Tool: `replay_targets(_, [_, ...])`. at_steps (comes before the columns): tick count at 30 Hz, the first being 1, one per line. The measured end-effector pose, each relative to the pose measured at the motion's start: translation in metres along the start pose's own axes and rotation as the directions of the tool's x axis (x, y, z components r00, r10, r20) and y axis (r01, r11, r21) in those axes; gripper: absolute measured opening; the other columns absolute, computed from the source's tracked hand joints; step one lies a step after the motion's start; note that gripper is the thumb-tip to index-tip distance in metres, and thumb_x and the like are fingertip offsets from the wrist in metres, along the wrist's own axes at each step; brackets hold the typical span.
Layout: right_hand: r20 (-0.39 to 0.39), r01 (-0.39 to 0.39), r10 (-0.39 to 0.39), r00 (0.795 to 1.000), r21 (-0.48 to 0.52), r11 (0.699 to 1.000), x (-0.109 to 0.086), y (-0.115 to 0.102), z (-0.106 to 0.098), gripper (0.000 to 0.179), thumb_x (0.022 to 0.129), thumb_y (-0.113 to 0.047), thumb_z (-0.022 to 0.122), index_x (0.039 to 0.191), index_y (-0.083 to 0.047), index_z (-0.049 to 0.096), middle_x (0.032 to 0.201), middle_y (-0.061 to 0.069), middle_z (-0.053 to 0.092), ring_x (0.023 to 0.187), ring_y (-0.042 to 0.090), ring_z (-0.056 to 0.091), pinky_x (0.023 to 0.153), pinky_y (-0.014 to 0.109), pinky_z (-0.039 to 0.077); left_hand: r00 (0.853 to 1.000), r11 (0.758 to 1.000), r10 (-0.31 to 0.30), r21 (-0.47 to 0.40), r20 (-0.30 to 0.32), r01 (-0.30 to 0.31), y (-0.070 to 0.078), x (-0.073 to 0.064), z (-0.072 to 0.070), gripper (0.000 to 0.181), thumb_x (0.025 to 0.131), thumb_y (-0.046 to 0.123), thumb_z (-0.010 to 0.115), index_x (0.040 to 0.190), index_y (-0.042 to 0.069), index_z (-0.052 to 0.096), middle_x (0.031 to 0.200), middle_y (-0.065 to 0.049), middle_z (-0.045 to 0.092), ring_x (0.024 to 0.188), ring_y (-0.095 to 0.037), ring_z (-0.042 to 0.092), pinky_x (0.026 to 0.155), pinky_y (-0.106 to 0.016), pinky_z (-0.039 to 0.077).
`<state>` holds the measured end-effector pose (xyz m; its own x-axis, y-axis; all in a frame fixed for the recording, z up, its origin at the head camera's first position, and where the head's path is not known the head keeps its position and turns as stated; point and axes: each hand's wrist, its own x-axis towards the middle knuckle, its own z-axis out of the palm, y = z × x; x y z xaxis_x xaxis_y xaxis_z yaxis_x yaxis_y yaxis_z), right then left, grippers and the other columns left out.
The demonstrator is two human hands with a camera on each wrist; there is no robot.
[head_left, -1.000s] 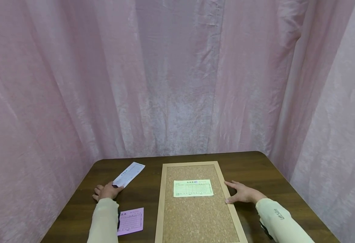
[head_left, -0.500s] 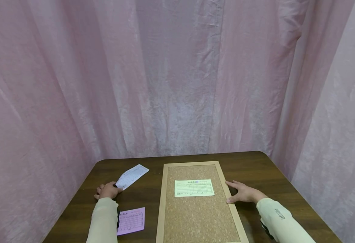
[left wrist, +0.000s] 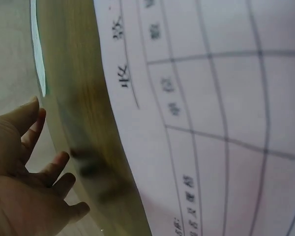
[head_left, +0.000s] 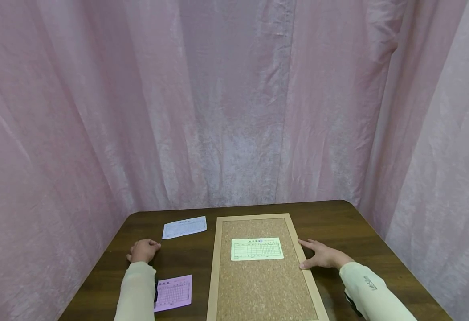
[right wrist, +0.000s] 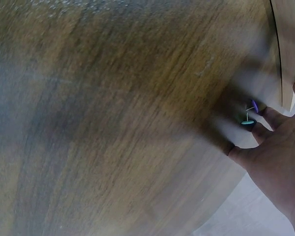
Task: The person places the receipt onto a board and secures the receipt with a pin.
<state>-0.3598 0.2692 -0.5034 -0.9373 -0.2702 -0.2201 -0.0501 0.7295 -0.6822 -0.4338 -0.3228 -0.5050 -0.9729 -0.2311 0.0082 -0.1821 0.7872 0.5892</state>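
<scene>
My left hand point(head_left: 144, 250) rests at the table's left, fingers loosely bent, thumb and index tips close together. I see nothing held in it. Just beyond lies a bluish-white printed slip point(head_left: 184, 227), apart from the hand. A purple printed slip point(head_left: 173, 293) sits by the left sleeve and fills much of the left wrist view. With fingers spread, my right hand point(head_left: 324, 255) touches the right edge of a wood-framed cork board point(head_left: 264, 290). On the board lies a pale green printed slip point(head_left: 257, 248). Close to the right fingertips are a purple thumbtack point(right wrist: 254, 105) and a teal thumbtack point(right wrist: 247, 122).
Everything lies on a dark wooden table point(head_left: 322, 218) with rounded far corners. Pink curtains point(head_left: 234, 111) hang behind it and at both sides. Brown tabletop shows between the left slips and the cork board, and right of the board.
The bluish-white slip has slid right and turned from slanted to nearly level, and my left hand has let go of it. My right hand stays at the board's edge.
</scene>
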Motion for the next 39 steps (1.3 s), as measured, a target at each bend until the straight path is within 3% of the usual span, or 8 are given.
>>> replay_targets(3, [0.002, 0.002, -0.002, 1.0, 0.005, 1.0, 0.0, 0.0, 0.0, 0.097, 0.077, -0.034, 0.086, 0.153, -0.005, 0.035, 0.155, 0.037, 0.014, 0.14, 0.059, 0.012, 0.105, 0.073, 0.021, 1.0, 1.0, 0.0, -0.007, 0.0, 0.0, 0.0, 0.001, 0.002, 0.03, 0.094, 0.026, 0.064, 0.107, -0.001, 0.069, 0.118, -0.031, 0.057, 0.116, -0.059, 0.039, 0.096, -0.074, 0.02])
replay_targets(11, [-0.002, 0.011, -0.011, 1.0, 0.01, 1.0, -0.001, 0.0, 0.0, 0.096, 0.077, -0.033, 0.086, 0.153, -0.005, 0.036, 0.155, 0.037, 0.014, 0.14, 0.059, 0.012, 0.105, 0.072, 0.021, 0.998, 0.999, 0.032, -0.016, 0.057, -0.031, 0.011, 0.0, 0.002, 0.044, 0.098, 0.031, 0.058, 0.129, -0.001, 0.058, 0.135, -0.038, 0.043, 0.123, -0.063, 0.029, 0.098, -0.074, 0.02])
replay_targets(18, [-0.007, 0.003, -0.003, 1.0, 0.007, 1.0, -0.001, 0.0, -0.001, 0.096, 0.077, -0.034, 0.086, 0.153, -0.006, 0.036, 0.156, 0.036, 0.014, 0.141, 0.058, 0.01, 0.105, 0.073, 0.02, 0.989, 0.999, 0.043, -0.001, 0.139, -0.043, 0.017, 0.005, 0.008, 0.053, 0.1, 0.029, 0.055, 0.143, 0.0, 0.045, 0.142, -0.045, 0.022, 0.133, -0.063, 0.007, 0.102, -0.074, 0.009])
replay_targets(33, [-0.007, -0.001, 0.001, 1.0, 0.004, 1.0, 0.002, -0.003, 0.003, 0.095, 0.077, -0.033, 0.086, 0.153, -0.007, 0.036, 0.156, 0.035, 0.014, 0.141, 0.058, 0.011, 0.105, 0.072, 0.022, 0.971, 0.997, 0.043, 0.049, 0.237, -0.057, 0.013, 0.011, 0.012, 0.07, 0.099, 0.04, 0.052, 0.149, -0.005, 0.032, 0.146, -0.049, -0.005, 0.136, -0.064, -0.012, 0.101, -0.079, -0.004])
replay_targets(39, [0.0, 0.002, -0.002, 1.0, 0.004, 1.0, 0.0, 0.001, 0.001, 0.095, 0.079, -0.035, 0.085, 0.154, -0.006, 0.034, 0.157, 0.036, 0.012, 0.141, 0.058, 0.009, 0.105, 0.073, 0.02, 0.969, 0.994, 0.053, 0.076, 0.242, -0.074, 0.019, 0.01, 0.012, 0.066, 0.1, 0.039, 0.052, 0.148, -0.004, 0.036, 0.146, -0.049, -0.001, 0.135, -0.065, -0.008, 0.1, -0.08, -0.003])
